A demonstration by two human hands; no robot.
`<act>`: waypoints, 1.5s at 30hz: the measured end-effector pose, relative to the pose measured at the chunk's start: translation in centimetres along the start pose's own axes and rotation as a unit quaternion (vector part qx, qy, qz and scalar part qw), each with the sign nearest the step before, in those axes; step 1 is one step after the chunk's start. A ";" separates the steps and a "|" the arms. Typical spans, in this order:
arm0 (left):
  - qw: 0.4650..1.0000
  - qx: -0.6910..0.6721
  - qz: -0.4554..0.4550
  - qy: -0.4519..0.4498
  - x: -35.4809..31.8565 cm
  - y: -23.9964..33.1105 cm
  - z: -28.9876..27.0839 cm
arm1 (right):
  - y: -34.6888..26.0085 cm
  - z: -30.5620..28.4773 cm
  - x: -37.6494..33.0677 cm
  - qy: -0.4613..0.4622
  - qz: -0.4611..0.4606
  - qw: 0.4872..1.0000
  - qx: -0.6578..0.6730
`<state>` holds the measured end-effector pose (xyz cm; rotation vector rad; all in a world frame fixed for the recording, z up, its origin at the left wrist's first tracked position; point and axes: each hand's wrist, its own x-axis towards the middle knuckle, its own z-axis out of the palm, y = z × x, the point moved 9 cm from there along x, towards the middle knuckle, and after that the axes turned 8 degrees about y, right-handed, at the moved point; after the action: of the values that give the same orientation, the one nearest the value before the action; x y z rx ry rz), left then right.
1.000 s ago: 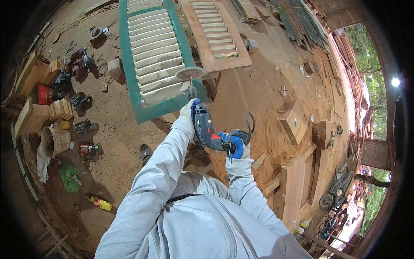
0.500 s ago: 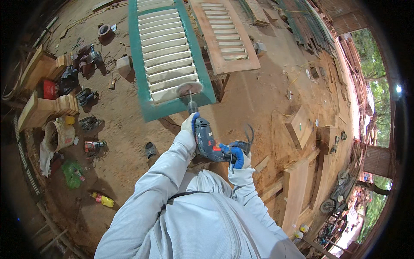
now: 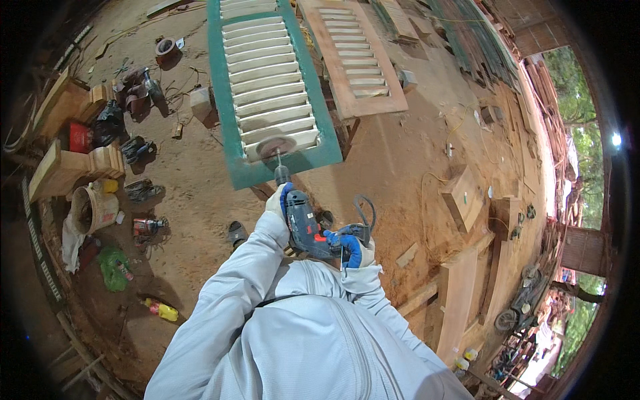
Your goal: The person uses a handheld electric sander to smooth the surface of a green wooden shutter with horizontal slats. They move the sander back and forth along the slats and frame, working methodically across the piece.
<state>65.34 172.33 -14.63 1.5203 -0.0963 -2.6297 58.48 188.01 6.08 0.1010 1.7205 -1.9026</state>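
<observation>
Person in a pale long-sleeved jacket, seen from above, both arms stretched forward over a dusty dirt floor (image 3: 200, 220). Both hands gloved, white with blue palms.

Right hand (image 3: 355, 250) clenched round the rear grip of a blue power drill (image 3: 308, 230); black cord loops up just behind it. Left hand (image 3: 279, 200) wraps the front of the drill body, near the chuck. Both hands grasping the tool, neither released.

The drill points away from the person. A thin shaft runs from the chuck to a round sanding disc (image 3: 275, 146), reddish-brown. Disc sits on the lowest slats of a green louvred shutter (image 3: 267, 87), near its bottom rail. Looks like contact; can't confirm pressure.

The shutter lies flat, raised off the floor on a support mostly hidden under it. Frame is green, slats pale, partly bare. Right beside it, parallel, a second shutter (image 3: 353, 60) in bare reddish wood, same slat pattern.

Left of the person on the floor: a yellow bottle (image 3: 163, 311), a green bag (image 3: 115, 268), a small red tool (image 3: 147, 227), a pale bucket (image 3: 93, 208), dark sandals scattered about. Further left, stepped timber blocks (image 3: 67, 167) and a red container (image 3: 80, 137).

Right side: a wooden box (image 3: 461, 197), planks (image 3: 460, 293) lying near the person's right elbow, more stacked lumber toward the far wall. Trees and daylight visible past the open edge at far right.
</observation>
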 end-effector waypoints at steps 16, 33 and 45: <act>0.995 -0.066 -0.038 -0.057 -0.9 -1.1 3.2 | -3.6 0.0 3.0 0.024 0.034 0.999 -0.001; 1.000 -0.008 0.005 -0.010 0.2 1.8 6.0 | -4.7 0.4 4.5 0.007 -0.006 1.000 0.027; 1.000 -0.019 -0.002 -0.020 0.5 3.0 5.5 | -2.8 1.4 5.8 0.051 0.019 0.997 0.049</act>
<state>60.51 169.28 -12.03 1.4590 -0.0472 -2.6495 52.85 184.65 6.40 0.2716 1.6780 -1.9845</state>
